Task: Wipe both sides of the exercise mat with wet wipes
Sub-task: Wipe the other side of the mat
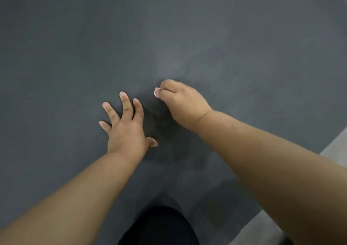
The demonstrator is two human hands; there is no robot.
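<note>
One hand wipes the mat, one hand holds it down.

The exercise mat (75, 47) lies flat on the floor (334, 150) and fills most of the view. Only its right edge shows, slanting from near to far right. Its long way seems to run away from the person, but its ends are hidden, so I can't be sure. The left hand (125, 130) rests flat with its fingers spread wide, likely to stop the mat sliding. The right hand (180, 101) has a tight grip on a white wet wipe (156, 91) and presses it on the mat to rub.
</note>
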